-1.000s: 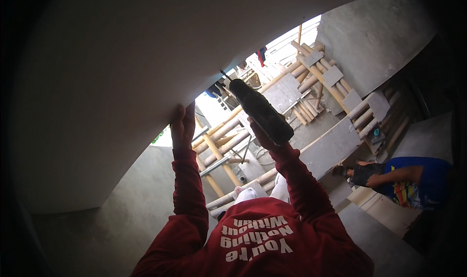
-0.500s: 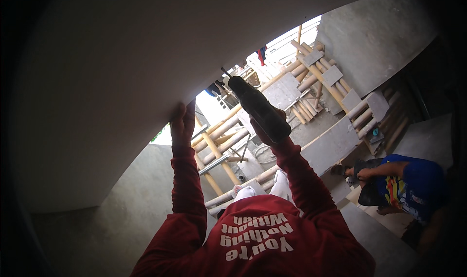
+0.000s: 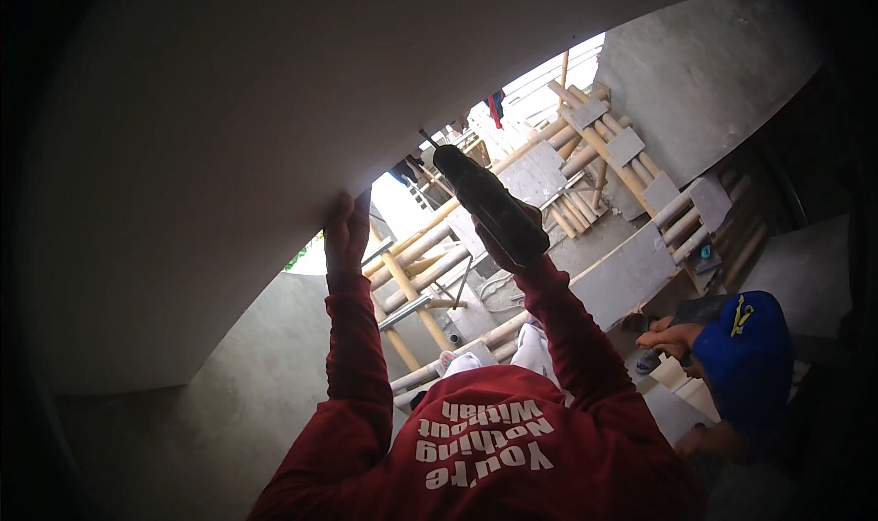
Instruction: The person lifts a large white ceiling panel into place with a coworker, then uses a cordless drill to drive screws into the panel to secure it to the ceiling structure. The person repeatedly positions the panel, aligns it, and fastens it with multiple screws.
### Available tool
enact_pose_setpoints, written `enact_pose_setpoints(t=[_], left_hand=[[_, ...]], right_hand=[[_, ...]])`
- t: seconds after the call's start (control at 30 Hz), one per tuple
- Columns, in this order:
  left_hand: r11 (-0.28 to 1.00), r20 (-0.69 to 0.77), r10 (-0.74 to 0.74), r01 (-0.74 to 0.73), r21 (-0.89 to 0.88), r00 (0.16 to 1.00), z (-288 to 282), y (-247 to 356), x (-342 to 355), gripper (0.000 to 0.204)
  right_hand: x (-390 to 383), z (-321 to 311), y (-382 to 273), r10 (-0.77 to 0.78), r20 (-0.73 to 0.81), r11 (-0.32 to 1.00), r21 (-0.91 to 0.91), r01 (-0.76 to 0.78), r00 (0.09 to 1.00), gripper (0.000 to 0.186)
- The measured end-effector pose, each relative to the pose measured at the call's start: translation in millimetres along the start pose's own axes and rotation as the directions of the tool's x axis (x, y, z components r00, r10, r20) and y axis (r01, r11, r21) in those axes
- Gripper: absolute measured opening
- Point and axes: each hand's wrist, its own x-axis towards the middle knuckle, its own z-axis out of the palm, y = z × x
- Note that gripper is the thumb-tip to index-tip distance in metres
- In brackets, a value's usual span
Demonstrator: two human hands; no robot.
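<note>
A large white panel (image 3: 210, 155) fills the upper left, overhead. My left hand (image 3: 346, 233), in a red sleeve, presses flat against the panel's lower edge. My right hand (image 3: 512, 247) grips a dark power drill (image 3: 489, 201). The drill points up and to the left, with its bit tip (image 3: 426, 139) touching the panel's edge. The front of my red sweatshirt (image 3: 494, 448), with white lettering, fills the bottom centre.
Bamboo scaffold poles (image 3: 430, 247) and grey boards (image 3: 626, 279) lie below and beyond my hands. A grey concrete wall (image 3: 704, 73) rises at upper right. A person in a blue cap (image 3: 745, 356) is at lower right, one hand (image 3: 672, 338) raised by the cap.
My hands and the drill have stayed against the panel, almost still. The person in blue at lower right has shifted, and the blue cap now shows closer to me.
</note>
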Motion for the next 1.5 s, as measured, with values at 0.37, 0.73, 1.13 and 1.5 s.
enact_pose_setpoints(t=[0.37, 0.73, 1.13, 1.5], left_hand=[[0.976, -0.172, -0.209, 0.193, -0.103, 0.963, -16, -2, -20, 0.035], [0.036, -0.078, -0.74, 0.155, 0.987, 0.669, -20, 68, -271, 0.013], [-0.104, 0.177, -0.701, -0.345, 0.933, 0.691, -56, 92, -326, 0.008], [0.436, -0.261, -0.541, 0.532, 0.726, 0.799, -78, 132, -325, 0.01]], right_hand=[[-99, -36, -58, 0.244, -0.048, 0.962, -0.115, -0.248, 0.968, 0.023], [-179, -55, -118, 0.374, 0.163, 0.903, -0.289, -0.318, 0.913, 0.03], [-207, 22, -122, 0.205, 0.277, 0.977, -0.112, -0.18, 0.939, 0.016], [-237, 56, -128, -0.202, 0.723, -0.227, -0.691, 0.687, 0.661, 0.017]])
